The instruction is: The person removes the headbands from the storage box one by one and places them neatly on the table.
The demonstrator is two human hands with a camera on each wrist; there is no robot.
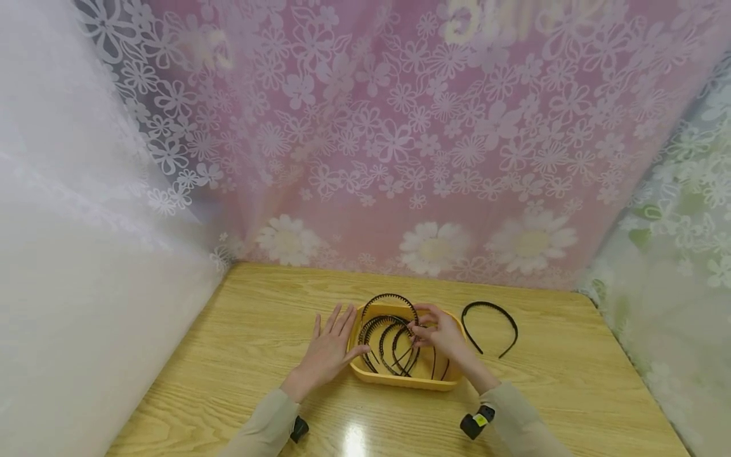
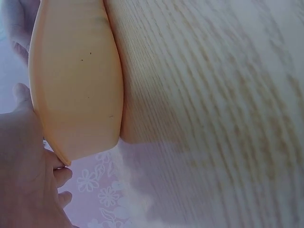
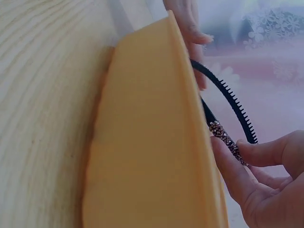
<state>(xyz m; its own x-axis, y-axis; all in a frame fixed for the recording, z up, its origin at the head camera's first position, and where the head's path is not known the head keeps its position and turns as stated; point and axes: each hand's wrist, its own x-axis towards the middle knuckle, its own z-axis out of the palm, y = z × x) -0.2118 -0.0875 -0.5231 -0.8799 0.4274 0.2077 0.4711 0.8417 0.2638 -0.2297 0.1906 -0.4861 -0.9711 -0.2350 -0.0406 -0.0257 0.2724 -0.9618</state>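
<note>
A yellow plastic basket (image 1: 400, 381) on the table holds several black headbands (image 1: 365, 343), some with comb teeth. My left hand (image 1: 328, 352) spreads its straight fingers over the left end of the basket, the thumb reaching across the rim. Inside the right part of the basket, my right hand (image 1: 442, 333) pinches a headband between thumb and fingers. A toothed headband (image 1: 390, 295) stands up above the rim beside those fingers. In the right wrist view a glittery studded band (image 3: 222, 134) lies at the thumb and fingertip; whether both bands are one piece, I cannot tell.
One black headband (image 1: 510, 314) lies on the wooden table (image 1: 571, 381) to the right of the basket. Flowered pink curtain (image 1: 371, 158) hangs behind the table, with pale sheets at the left and right sides.
</note>
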